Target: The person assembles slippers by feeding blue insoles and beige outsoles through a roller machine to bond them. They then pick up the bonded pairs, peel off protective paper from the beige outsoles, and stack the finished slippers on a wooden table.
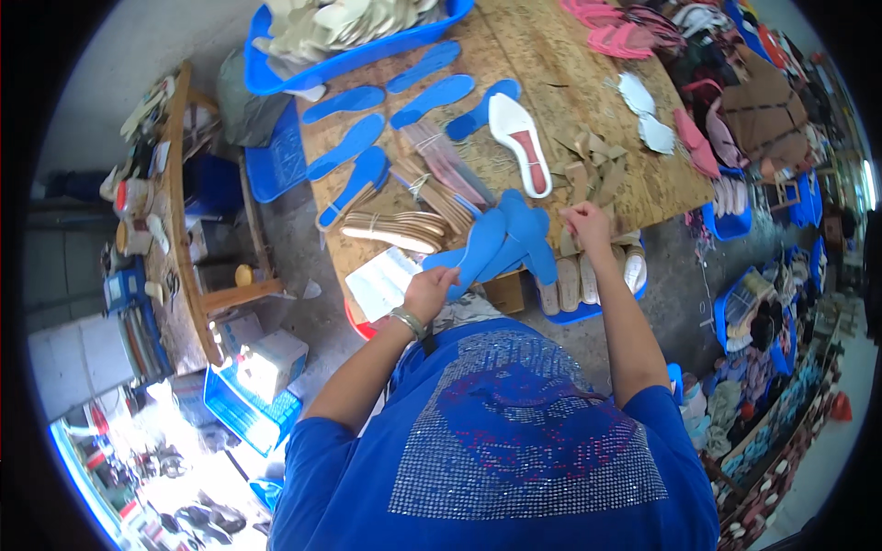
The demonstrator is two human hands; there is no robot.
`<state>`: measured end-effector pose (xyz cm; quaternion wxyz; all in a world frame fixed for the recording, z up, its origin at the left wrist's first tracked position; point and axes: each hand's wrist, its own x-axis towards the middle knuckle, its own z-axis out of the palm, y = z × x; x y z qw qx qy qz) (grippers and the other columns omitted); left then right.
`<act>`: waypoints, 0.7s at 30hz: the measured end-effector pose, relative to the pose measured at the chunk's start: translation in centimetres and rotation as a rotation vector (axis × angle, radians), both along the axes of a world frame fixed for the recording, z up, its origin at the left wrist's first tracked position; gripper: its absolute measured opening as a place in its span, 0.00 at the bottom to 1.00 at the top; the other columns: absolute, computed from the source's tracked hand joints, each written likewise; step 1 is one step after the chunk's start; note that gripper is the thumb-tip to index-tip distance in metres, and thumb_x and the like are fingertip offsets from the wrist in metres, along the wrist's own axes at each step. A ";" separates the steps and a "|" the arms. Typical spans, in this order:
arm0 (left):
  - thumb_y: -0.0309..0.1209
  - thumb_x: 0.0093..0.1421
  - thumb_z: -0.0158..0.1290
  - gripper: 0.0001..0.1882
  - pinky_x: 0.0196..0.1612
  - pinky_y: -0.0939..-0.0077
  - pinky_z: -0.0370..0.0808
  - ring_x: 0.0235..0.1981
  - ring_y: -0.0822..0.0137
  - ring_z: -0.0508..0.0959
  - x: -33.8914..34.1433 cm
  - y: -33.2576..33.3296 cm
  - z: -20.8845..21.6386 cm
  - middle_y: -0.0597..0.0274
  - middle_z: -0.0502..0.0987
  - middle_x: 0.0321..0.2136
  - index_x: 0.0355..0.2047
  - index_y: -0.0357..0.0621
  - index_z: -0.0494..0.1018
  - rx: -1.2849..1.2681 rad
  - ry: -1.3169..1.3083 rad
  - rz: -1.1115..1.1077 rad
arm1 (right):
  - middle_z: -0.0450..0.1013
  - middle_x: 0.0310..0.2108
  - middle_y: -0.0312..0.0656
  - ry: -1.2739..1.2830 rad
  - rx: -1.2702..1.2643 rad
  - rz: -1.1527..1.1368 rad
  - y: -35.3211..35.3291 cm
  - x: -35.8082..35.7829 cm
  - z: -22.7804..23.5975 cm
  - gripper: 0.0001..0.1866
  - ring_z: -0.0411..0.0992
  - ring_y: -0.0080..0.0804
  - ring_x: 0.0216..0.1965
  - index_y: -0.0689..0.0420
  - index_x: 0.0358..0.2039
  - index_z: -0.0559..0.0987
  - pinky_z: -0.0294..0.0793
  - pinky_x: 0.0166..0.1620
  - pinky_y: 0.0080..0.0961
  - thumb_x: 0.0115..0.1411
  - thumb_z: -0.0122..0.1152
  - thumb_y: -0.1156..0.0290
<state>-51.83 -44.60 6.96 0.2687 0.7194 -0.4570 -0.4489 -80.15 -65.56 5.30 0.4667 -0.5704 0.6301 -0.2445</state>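
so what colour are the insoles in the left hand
Bright blue, a fanned bunch of insoles gripped by the left hand; head view.

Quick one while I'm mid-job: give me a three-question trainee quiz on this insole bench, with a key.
1. True or false: the left hand grips a fan of blue insoles.
2. Where does the white shoe sole with the red patch lie? A) in the blue tray B) flat on the wooden table C) on the floor
3. Fill in: the right hand pinches a small ____ coloured piece at the table's near edge.

Key: 1 true; 2 B; 3 tan. The loose tan strips lie just beyond that hand, and banded bundles of tan insoles lie left of the blue fan.
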 end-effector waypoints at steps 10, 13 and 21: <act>0.40 0.65 0.42 0.21 0.58 0.61 0.62 0.53 0.49 0.67 -4.5 -3.2 5.4 0.46 0.69 0.51 0.52 0.42 0.69 -0.607 -0.020 0.043 | 0.76 0.28 0.40 -0.305 0.534 0.529 11.3 8.8 6.1 0.11 0.74 0.24 0.28 0.63 0.37 0.78 0.74 0.31 0.22 0.61 0.57 0.67; 0.41 0.61 0.46 0.28 0.61 0.57 0.58 0.59 0.48 0.62 -5.1 -2.7 7.0 0.48 0.62 0.59 0.60 0.45 0.61 -0.665 -0.244 -0.177 | 0.75 0.39 0.43 -0.419 0.534 0.660 12.6 8.6 6.5 0.13 0.74 0.28 0.38 0.63 0.46 0.74 0.75 0.40 0.25 0.61 0.53 0.73; 0.45 0.58 0.52 0.35 0.60 0.55 0.59 0.60 0.47 0.61 -4.2 0.9 4.5 0.44 0.58 0.61 0.63 0.46 0.56 -0.556 -0.390 -0.213 | 0.70 0.51 0.50 -0.866 0.791 0.520 12.9 6.4 10.4 0.27 0.72 0.33 0.48 0.62 0.59 0.61 0.72 0.49 0.27 0.60 0.54 0.76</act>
